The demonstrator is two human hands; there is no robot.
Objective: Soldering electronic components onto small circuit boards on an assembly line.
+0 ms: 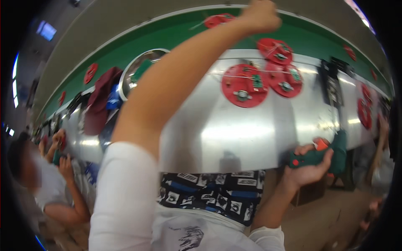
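Note:
My left arm stretches far forward over the bench, and my left hand [261, 17] is closed above the green strip [188, 35] at the far side. What its fingers hold, if anything, is hidden. Just left of that hand lies a red disc [218, 20] with a white wire. In my right hand [309, 173], at the bench's near edge, is a green cordless power screwdriver [340, 152] with an orange trigger, its bit end pointing away from me. Several red round plates, such as the nearest plate [233, 90], carry small green circuit boards between my hands.
The shiny metal bench [238, 138] runs left to right. A steel bowl [124, 79] and a maroon cloth [98, 102] sit left, partly behind my arm. A black device [333, 83] stands to the right. At far left a person [58, 184] works at the bench.

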